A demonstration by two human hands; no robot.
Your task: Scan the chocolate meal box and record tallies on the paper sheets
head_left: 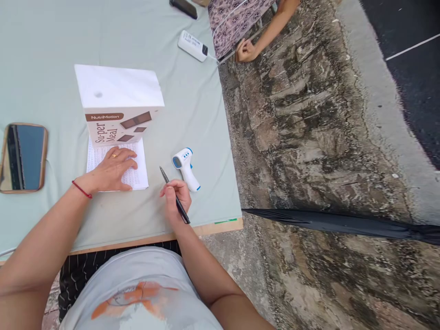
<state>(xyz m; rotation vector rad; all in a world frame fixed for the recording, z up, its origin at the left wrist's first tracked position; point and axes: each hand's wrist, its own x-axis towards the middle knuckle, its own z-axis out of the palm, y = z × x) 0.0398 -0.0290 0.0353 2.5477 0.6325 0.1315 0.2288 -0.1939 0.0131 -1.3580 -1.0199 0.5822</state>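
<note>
My left hand (118, 167) lies with its fingers spread on a stack of printed paper sheets (140, 176), its fingertips close to the foot of a box. That white and brown box (120, 114), printed "NutriMotion Su-per Meal", stands on the far part of the sheets and hides it. In my right hand (177, 199) a black pen (181, 210) is gripped, its tip pointing up and left, apart from the paper. Just beyond that hand, a white and blue infrared thermometer (185, 167) rests on the tablecloth.
A phone (24, 158) in a brown case lies at the left. Toward the far right corner are a white device with a cable (193, 46) and a dark object (184, 8). Another person's hand (246, 50) is beside the table. A black strap (330, 222) stretches right from the table's edge.
</note>
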